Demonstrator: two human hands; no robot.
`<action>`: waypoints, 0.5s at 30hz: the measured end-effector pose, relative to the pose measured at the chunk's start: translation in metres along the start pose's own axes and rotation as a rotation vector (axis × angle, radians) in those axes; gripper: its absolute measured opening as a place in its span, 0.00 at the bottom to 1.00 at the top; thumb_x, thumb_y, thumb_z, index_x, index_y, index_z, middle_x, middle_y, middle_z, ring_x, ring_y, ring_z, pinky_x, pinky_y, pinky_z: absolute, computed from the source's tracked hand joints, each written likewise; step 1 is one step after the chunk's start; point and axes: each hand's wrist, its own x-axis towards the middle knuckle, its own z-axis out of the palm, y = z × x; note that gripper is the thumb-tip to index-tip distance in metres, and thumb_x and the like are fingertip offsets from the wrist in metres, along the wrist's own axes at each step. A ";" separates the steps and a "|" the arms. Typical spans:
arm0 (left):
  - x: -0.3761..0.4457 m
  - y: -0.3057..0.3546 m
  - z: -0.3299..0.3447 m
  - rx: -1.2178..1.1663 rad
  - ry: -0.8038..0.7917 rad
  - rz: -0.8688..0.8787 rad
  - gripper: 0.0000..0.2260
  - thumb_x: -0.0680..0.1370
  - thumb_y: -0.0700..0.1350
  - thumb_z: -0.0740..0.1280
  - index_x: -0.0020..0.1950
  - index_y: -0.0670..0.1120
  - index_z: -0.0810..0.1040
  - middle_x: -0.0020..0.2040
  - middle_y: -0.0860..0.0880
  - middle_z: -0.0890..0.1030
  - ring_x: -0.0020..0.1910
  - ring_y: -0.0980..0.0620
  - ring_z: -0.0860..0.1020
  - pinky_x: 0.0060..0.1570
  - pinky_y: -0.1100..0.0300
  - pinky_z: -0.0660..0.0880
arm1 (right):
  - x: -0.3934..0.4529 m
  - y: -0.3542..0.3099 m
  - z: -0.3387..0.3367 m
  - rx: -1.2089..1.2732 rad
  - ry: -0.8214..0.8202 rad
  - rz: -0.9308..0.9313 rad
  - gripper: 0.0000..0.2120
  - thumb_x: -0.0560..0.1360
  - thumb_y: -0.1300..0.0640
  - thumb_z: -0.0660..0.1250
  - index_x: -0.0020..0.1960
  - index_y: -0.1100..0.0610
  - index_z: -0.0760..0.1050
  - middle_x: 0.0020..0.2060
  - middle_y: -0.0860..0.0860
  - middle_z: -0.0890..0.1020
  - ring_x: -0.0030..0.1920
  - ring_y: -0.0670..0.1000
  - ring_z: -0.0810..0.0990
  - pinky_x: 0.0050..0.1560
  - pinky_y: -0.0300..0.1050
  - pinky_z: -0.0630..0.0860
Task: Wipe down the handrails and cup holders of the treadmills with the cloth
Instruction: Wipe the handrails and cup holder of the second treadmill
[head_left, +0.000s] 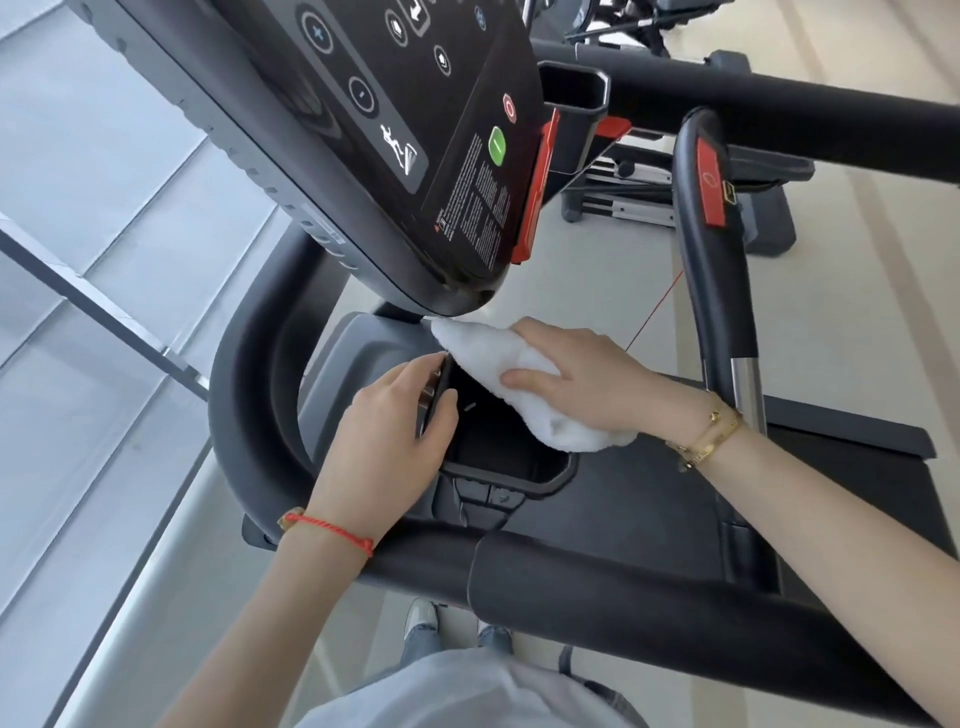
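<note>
left hand (387, 415) pinches with curled fingers; right hand (582, 382) lies flat, fingers extended.

The treadmill tray (358, 343), a grey moulded surface below the console, carried a black cup holder (498, 452); a white cloth (519, 374) lay across its far rim.
</note>
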 end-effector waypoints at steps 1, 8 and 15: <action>0.000 0.000 0.000 -0.006 0.000 -0.004 0.15 0.79 0.48 0.64 0.66 0.49 0.76 0.52 0.53 0.82 0.48 0.54 0.80 0.52 0.57 0.78 | -0.009 0.005 0.001 0.079 0.013 0.057 0.14 0.79 0.42 0.60 0.61 0.48 0.68 0.40 0.40 0.76 0.43 0.47 0.76 0.39 0.39 0.68; 0.000 0.001 -0.001 -0.008 -0.001 0.002 0.15 0.79 0.48 0.64 0.66 0.50 0.76 0.51 0.53 0.82 0.46 0.53 0.80 0.49 0.56 0.78 | -0.004 -0.012 -0.005 -0.053 -0.044 0.083 0.16 0.80 0.43 0.59 0.57 0.55 0.68 0.39 0.45 0.75 0.40 0.48 0.74 0.36 0.41 0.66; 0.000 -0.002 0.001 -0.005 -0.018 -0.002 0.16 0.79 0.48 0.64 0.66 0.49 0.76 0.51 0.53 0.81 0.46 0.54 0.79 0.48 0.62 0.73 | -0.056 -0.030 0.039 0.481 0.255 0.349 0.23 0.81 0.48 0.58 0.73 0.50 0.56 0.62 0.51 0.72 0.56 0.51 0.74 0.54 0.49 0.74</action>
